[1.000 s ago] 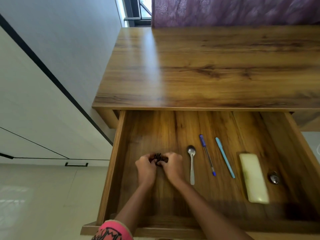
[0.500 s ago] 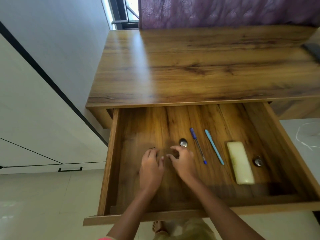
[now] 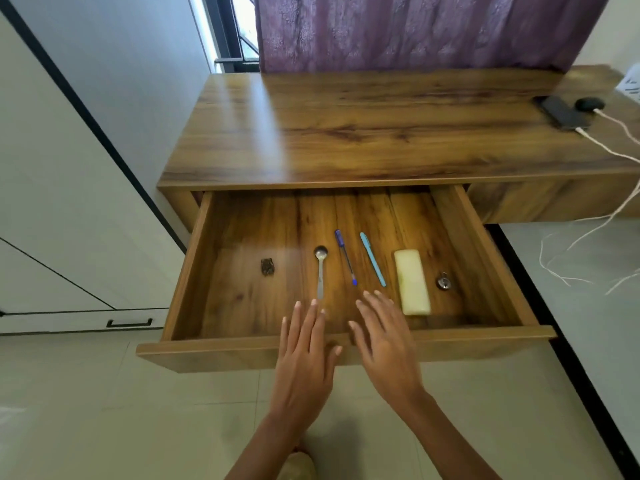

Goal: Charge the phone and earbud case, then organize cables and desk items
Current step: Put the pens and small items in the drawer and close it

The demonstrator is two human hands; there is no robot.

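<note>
The wooden drawer (image 3: 242, 351) stands pulled out under the desk top (image 3: 346, 133). Inside lie a small dark bundle (image 3: 267, 266), a metal spoon (image 3: 320, 271), a dark blue pen (image 3: 345, 258), a light blue pen (image 3: 372, 259), a cream case (image 3: 412, 282) and a small padlock (image 3: 443, 281). My left hand (image 3: 304, 355) and my right hand (image 3: 384, 337) hover flat over the drawer's front edge, fingers spread, holding nothing. At the desk's far right lie a dark phone (image 3: 562, 114) and a black earbud case (image 3: 589, 104), each with a white cable (image 3: 609, 150) plugged in.
White cables trail off the desk's right edge onto the floor (image 3: 571, 258). A purple curtain (image 3: 415, 29) hangs behind the desk. White cabinet doors (image 3: 52, 202) with a black handle stand to the left. A white object (image 3: 632, 83) sits at the far right.
Both hands let go of the small dark bundle, which now lies alone at the drawer's left, and pulled back to the drawer's front edge. The view shifted back and right, showing phone and earbud case.
</note>
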